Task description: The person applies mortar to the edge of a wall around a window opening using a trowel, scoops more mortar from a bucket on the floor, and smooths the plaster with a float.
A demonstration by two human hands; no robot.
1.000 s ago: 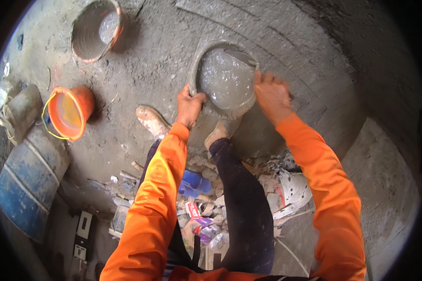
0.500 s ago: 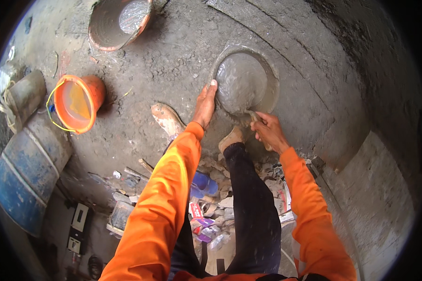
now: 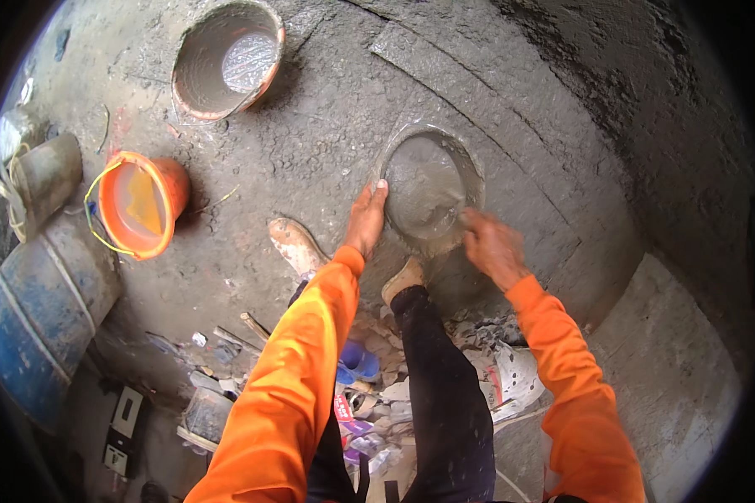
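From the middle of the view, the grey bucket (image 3: pixel 473 172) stood at 1 o'clock on the muddy floor (image 3: pixel 319 151), its mouth upward and a wet grey mix (image 3: pixel 418 174) inside. The left hand (image 3: pixel 367 215) was closed around its rim at 8 to 9 o'clock, the thumb on the edge and the other fingers along the outer wall. The right hand (image 3: pixel 493 245) was at the rim's 4 o'clock, fingers curled; it was blurred, so whether it held anything I could not tell. Beside the fingertips, the mix was heaped into a ridge.

Measured from the grey bucket, a larger bucket (image 3: pixel 195 71) lay toward 10 o'clock, pale wet residue in its bottom. At 9 o'clock was an orange bucket (image 3: pixel 172 186) with a yellow handle and cloudy liquid. Beyond it, between 8 and 9, lay a blue barrel (image 3: pixel 38 323). One mud-caked shoe (image 3: pixel 297 244) rested at 8 o'clock, the other (image 3: pixel 401 280) just below the bucket.
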